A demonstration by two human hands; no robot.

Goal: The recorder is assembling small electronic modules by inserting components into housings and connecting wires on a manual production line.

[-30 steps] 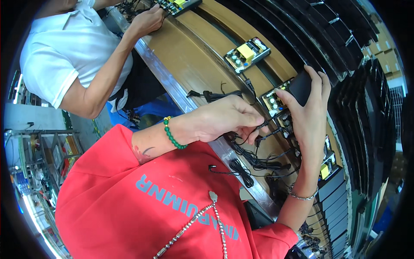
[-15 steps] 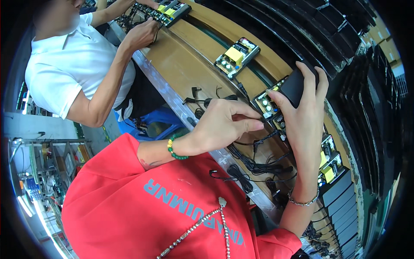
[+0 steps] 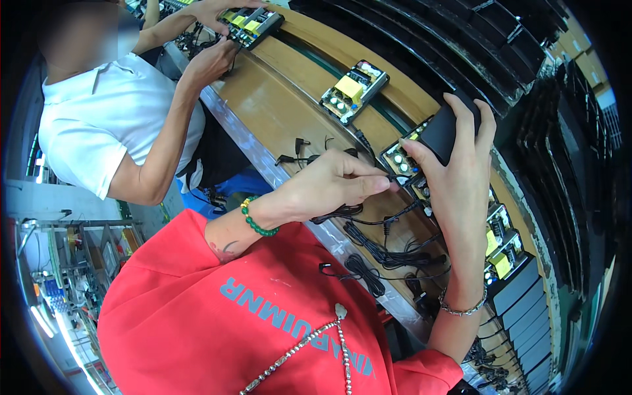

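Note:
My left hand (image 3: 329,185), a green bead bracelet at its wrist, has thumb and forefinger pinched on a thin black cable (image 3: 401,176) at the near edge of a power supply board (image 3: 397,160). White-topped capacitors and green parts show on that board. My right hand (image 3: 454,178) grips a black plastic cover (image 3: 440,135), fingers over its far side and thumb near the board. The cover tilts over the board and hides part of it. Exactly where the cable enters is hidden by my fingertips.
Another board with a yellow transformer (image 3: 349,87) lies farther along the bench; one more (image 3: 499,250) sits beside my right forearm. Coiled black cables (image 3: 368,247) lie on the near side. Stacked black trays (image 3: 461,46) line the far side. A co-worker (image 3: 112,131) handles boards at upper left.
My left hand has shifted slightly left, keeping its pinch at the board's edge. The right hand and cover have moved slightly. The co-worker's far hand has shifted beside their board.

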